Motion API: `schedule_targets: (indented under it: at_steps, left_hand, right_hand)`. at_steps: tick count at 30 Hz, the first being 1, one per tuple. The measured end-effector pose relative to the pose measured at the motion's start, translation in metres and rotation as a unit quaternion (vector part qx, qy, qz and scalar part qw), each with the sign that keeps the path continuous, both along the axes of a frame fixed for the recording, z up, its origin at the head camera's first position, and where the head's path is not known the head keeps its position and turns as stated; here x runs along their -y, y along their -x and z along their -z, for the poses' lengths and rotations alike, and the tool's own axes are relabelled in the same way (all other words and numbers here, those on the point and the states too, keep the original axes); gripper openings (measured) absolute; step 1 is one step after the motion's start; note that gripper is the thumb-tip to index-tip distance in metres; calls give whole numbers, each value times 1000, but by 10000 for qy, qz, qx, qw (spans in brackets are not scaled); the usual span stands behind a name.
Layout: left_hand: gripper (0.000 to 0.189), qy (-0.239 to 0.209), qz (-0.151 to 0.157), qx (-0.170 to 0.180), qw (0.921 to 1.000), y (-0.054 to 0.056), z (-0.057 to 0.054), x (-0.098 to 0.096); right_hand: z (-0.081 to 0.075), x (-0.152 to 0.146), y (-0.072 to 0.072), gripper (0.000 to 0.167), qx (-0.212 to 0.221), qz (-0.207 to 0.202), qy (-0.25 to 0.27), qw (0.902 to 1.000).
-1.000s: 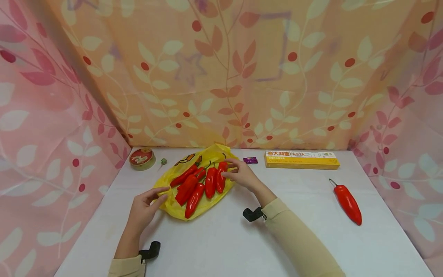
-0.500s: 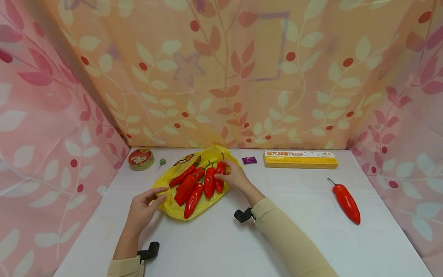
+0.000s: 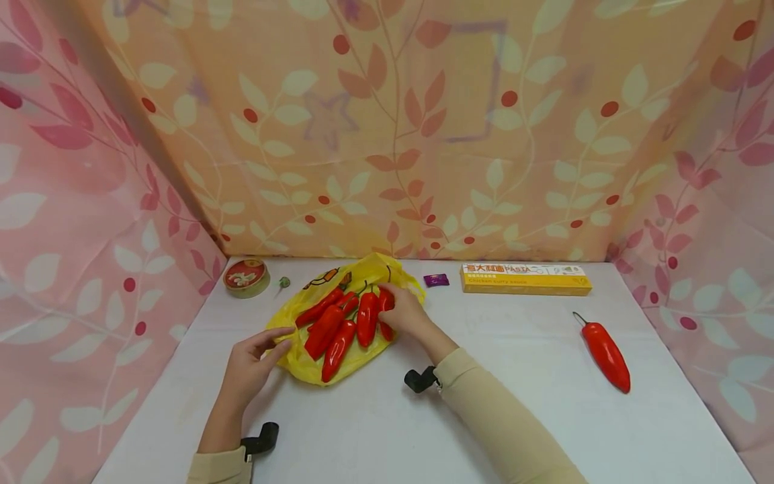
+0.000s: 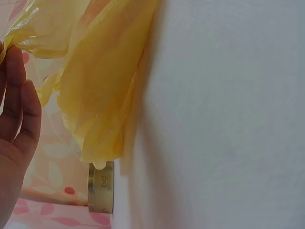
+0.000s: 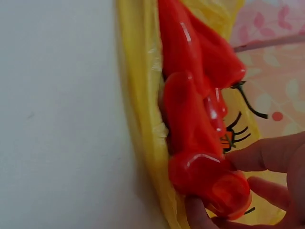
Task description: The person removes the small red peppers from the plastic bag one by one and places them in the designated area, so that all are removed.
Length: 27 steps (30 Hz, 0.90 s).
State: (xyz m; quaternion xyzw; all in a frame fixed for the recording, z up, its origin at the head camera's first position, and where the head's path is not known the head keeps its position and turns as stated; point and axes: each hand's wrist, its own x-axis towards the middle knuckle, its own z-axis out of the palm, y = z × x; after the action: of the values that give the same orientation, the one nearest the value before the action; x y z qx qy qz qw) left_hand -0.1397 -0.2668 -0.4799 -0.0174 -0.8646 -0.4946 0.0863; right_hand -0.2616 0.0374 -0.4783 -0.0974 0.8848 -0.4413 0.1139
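Over the last second I see the right hand (image 3: 402, 310) has moved left, its grip now clamped around the rightmost red pepper (image 3: 385, 299) lying in the yellow bag (image 3: 297, 365). The left hand's (image 3: 249, 366) grip pinches the bag's left edge. A lone pepper (image 3: 607, 356) lies well apart, right on the worktop (image 3: 387, 430).

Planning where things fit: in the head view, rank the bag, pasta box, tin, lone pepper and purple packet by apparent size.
Largest to smallest:
1. Bag
2. Pasta box
3. Tin and lone pepper: too close to rank; the pepper looks longer, the tin broader
4. Purple packet
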Motion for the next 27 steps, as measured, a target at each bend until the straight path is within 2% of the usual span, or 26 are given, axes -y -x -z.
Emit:
schedule_targets:
  at_steps: [6,11,17,21,27]
  left_hand:
    - [26,-14,-1,-53,10000,0,0,0]
    - [26,-7,1,-9,10000,0,1,-1]
    - [27,1,-1,28,10000,0,1,-1]
    - [27,0,-12,-26,10000,0,1,-1]
    - [27,23,-50,35,10000,0,2,-1]
  right_hand:
    - [-8,-9,-7,61,442,-327,603,9967]
    - [-12,-15,-14,53,769,-490,850,9922]
    - [-17,-25,-21,40,592,-604,896,9924]
    - [-23,-34,-26,48,466,-586,928,9929]
    - [-33,-50,-32,64,437,-255,982,9939]
